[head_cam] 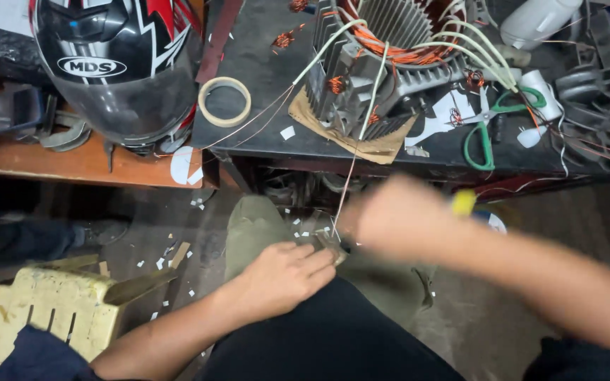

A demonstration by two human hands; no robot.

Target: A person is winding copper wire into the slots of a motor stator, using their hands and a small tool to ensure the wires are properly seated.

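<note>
Left hand (287, 271) pinched a thin wire (347, 176) below table (262, 134) front edge; right hand (397, 215) blurred, grip cannot tell. Motor stator (383, 63), scissors (492, 123), tape roll (225, 101) lay on table; helmet (118, 67) near left corner.

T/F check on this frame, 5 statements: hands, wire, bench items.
1. The left hand pinches the end of a thin wire over the lap. True.
2. The right hand is sharp and motionless. False: it is motion-blurred.
3. Green-handled scissors lie on the dark bench. True.
4. The tape roll sits on the yellow stool. False: it lies on the bench beside the helmet.
5. The wire leads up to the motor stator. True.
</note>
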